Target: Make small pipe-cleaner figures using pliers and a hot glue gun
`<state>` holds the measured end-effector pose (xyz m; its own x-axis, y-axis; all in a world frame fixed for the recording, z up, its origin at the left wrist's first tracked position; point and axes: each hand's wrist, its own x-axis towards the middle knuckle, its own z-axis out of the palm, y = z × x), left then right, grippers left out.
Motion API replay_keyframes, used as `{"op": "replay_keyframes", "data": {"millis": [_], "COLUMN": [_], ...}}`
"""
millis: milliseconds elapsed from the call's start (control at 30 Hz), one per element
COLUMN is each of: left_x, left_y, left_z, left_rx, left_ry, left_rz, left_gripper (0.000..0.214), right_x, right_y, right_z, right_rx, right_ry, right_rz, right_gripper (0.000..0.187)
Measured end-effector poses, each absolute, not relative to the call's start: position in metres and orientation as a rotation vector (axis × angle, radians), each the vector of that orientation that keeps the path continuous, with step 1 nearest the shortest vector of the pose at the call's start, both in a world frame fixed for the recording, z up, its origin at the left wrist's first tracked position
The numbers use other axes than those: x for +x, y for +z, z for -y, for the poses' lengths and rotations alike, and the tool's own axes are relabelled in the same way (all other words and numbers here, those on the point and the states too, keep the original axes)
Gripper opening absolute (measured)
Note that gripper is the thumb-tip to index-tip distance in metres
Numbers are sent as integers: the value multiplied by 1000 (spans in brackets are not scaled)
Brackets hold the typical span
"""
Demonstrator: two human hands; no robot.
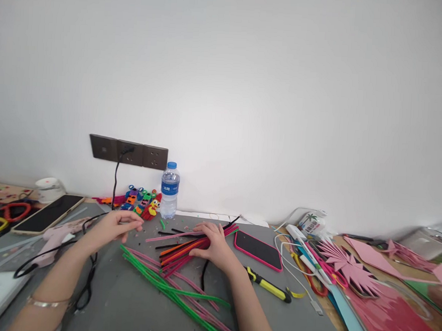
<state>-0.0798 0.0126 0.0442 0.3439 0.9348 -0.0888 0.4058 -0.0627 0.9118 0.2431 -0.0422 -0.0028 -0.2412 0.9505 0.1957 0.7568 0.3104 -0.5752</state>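
Note:
A loose heap of pipe cleaners (180,250) in red, orange, pink, black and green lies on the grey mat (130,300). My right hand (213,245) rests on the red and orange ones, fingers closed around a few of them. My left hand (117,225) hovers just left of the heap above the mat, fingers curled together in a pinch; what it holds is too small to make out. Long green pipe cleaners (176,292) stretch toward me.
A water bottle (169,190) and small pipe-cleaner figures (142,202) stand by the wall. A pink-cased phone (258,249) and yellow utility knife (268,285) lie right of my hand. Black scissors (86,287), another phone (48,214) and a cable sit left. Pink paper cut-outs (349,271) cover the right.

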Motion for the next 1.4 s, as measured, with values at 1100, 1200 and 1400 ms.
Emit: {"op": "replay_keyframes", "data": {"millis": [1100,1200,1400], "left_x": [-7,-7,-6], "left_y": [12,11,7], "left_z": [21,21,23], "left_rx": [2422,2453,2476], "left_ry": [339,346,351], "left_rz": [-904,-918,-916], "left_gripper": [4,6,20], "right_x": [234,230,218], "right_y": [-1,-3,-11], "right_z": [48,47,41], "right_rx": [-1468,-1513,-1556], "right_ry": [720,655,498], "right_rz": [2198,2130,2029], "right_gripper": [37,25,21]}}
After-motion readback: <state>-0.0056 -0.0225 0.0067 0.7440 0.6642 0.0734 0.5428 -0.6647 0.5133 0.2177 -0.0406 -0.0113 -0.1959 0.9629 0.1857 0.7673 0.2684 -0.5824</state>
